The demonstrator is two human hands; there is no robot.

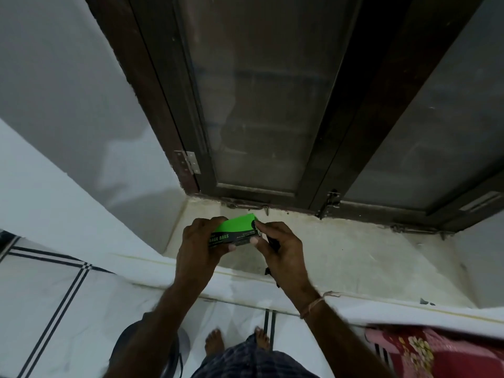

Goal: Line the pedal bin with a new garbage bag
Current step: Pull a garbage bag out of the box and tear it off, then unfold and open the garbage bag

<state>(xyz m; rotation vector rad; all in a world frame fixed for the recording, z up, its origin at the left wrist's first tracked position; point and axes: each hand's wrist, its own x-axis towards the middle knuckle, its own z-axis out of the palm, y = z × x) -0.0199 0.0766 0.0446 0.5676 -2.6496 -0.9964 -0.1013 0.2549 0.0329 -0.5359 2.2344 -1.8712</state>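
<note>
A green and black garbage bag box [236, 230] is held over the window sill [327, 257]. My left hand [197, 248] grips its left half from below and behind. My right hand [281, 252] pinches the box's right end flap with thumb and forefinger. Black plastic, apparently a folded garbage bag [273, 243], is tucked in that palm, and bits of it poke out under the hand. A dark grey round object [128, 342], possibly the pedal bin, stands on the floor at lower left, mostly hidden by my left forearm.
A dark-framed glass window [267, 105] with latches fills the wall ahead. My bare feet [215, 342] stand on white floor tiles with dark stripes. A red flowered cloth [425, 350] lies at lower right. A white wall [68, 105] is to the left.
</note>
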